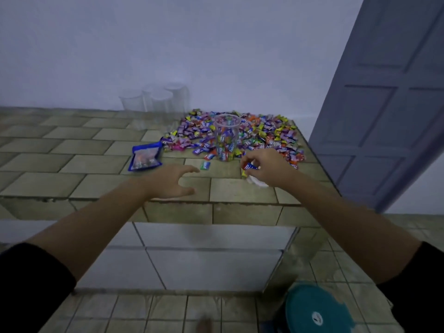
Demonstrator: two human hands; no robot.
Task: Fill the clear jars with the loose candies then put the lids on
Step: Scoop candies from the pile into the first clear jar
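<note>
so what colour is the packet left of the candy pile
The packet is blue with a pale middle; head view.

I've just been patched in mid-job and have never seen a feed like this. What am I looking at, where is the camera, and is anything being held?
No machine here: a person works with bare hands, and the one picture comes from a camera on their head, looking forward and down. The left hand is open above the tiled counter, holding nothing. The right hand pinches a wrapped candy. Beyond it, a clear jar stands in the candy pile. A blue bag lies left of the pile, and more clear jars stand by the wall.
</note>
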